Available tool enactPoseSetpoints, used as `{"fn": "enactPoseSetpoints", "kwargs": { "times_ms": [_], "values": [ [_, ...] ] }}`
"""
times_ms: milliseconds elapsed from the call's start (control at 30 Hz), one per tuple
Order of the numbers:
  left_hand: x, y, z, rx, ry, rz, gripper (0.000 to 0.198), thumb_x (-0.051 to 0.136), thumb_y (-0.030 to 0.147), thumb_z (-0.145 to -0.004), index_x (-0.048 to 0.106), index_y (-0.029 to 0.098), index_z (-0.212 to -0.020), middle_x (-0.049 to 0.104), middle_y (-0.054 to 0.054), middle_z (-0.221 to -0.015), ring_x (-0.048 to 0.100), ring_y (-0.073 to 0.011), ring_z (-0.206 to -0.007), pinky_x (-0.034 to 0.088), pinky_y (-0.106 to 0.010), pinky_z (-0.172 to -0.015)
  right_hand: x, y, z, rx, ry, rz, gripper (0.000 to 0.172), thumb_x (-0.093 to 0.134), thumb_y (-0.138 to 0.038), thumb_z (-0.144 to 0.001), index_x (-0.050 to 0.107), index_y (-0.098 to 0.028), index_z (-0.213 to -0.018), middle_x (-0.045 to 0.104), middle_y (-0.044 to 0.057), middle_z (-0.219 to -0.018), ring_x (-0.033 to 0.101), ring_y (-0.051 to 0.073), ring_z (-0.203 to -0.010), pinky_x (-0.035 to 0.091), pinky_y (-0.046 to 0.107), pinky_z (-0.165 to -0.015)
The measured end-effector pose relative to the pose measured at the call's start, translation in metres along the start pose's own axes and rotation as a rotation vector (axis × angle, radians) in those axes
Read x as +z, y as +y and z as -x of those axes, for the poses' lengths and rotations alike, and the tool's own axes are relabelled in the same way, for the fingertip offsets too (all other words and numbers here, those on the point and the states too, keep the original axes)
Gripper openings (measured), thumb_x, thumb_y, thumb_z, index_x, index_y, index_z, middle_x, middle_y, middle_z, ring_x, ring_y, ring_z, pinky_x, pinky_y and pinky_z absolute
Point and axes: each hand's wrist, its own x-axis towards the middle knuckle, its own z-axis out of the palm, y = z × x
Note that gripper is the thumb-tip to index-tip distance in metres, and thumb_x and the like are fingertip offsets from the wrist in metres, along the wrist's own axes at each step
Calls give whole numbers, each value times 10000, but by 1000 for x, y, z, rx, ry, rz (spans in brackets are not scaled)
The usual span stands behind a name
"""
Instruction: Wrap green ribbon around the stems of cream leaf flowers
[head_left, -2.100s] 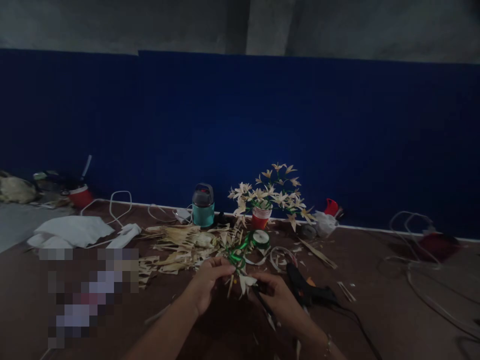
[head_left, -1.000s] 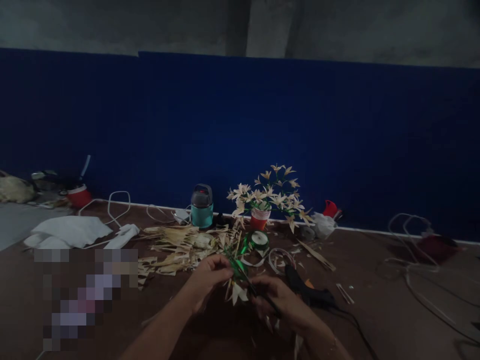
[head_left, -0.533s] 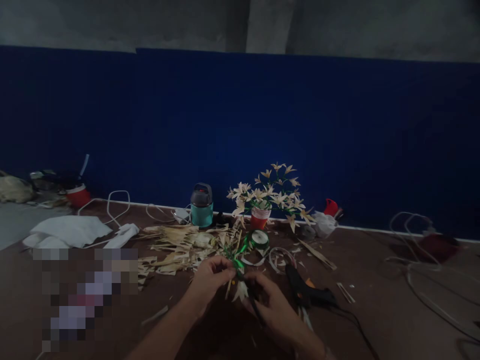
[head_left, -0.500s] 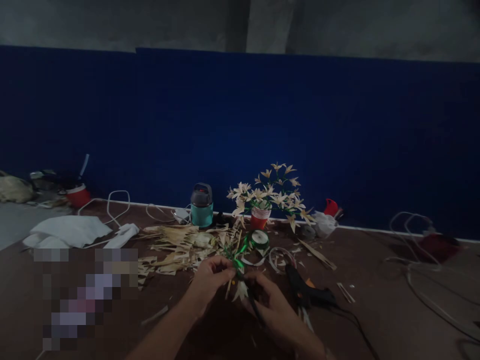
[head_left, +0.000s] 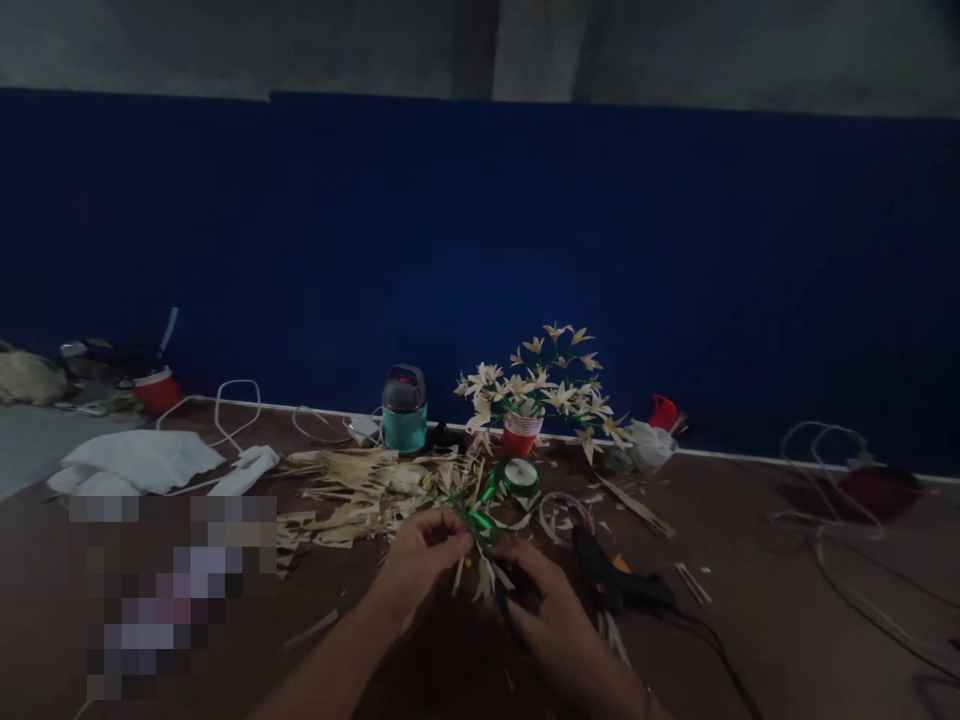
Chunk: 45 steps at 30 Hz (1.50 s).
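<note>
My left hand (head_left: 420,565) pinches the shiny green ribbon (head_left: 480,520) at the base of a small pale straw flower (head_left: 487,577). My right hand (head_left: 551,610) is closed round the flower's thin dark stem just below it. The ribbon runs back to a green ribbon spool (head_left: 519,476) lying on the brown table (head_left: 750,640). Both hands meet at the flower, near the table's front middle.
A red cup of finished straw flowers (head_left: 523,432) stands at the back, with a teal jar (head_left: 404,410) to its left. Dry straw strips (head_left: 360,490) lie left of my hands. A black glue gun (head_left: 615,580) and its cord rest right. White cloth (head_left: 142,460) and cables lie around.
My right hand has shifted slightly left and closer to the left hand, turning the stem; the flower's petals have tilted. The left hand has kept its pinch on the ribbon.
</note>
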Motion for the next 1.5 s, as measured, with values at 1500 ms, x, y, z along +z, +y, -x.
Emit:
{"fn": "enactPoseSetpoints", "kwargs": {
  "times_ms": [1500],
  "values": [
    [-4,3,1,125,11,-329,184,645,312,-667,655,128,-669,628,-37,-638,550,-166,-649,412,-248,-632,-8,-10,-1,-64,-12,33,226,531,-126,-693,587,-174,-907,587,53,-892,549,189,-859,444,265,-757]
  ]
}}
